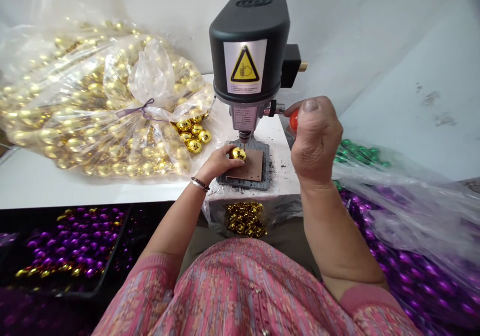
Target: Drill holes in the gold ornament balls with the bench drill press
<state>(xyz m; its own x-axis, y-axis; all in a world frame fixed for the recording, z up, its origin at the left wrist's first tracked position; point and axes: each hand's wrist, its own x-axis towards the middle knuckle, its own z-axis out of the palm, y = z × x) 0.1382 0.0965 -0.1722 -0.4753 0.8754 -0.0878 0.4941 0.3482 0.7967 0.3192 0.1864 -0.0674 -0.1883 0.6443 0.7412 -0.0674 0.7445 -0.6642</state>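
Observation:
A black and grey drill press (249,51) stands on the white table, a warning label on its front. Under its thin bit, on a brown board (255,168) over the metal base, my left hand (224,161) holds a shiny gold ball (239,154) between thumb and fingers. The bit is right at the ball; whether it touches cannot be made out. My right hand (315,131) is raised at the right of the machine, its fingers closed around the red knob (294,120) of the lever.
A large clear bag of gold balls (86,121) covers the left of the white table (37,186). Loose gold balls (194,146) spill from it. More gold balls (245,219) hang below the front edge. Purple balls (75,241) lie lower left; green balls (360,153) and bagged purple ones (416,276) are at right.

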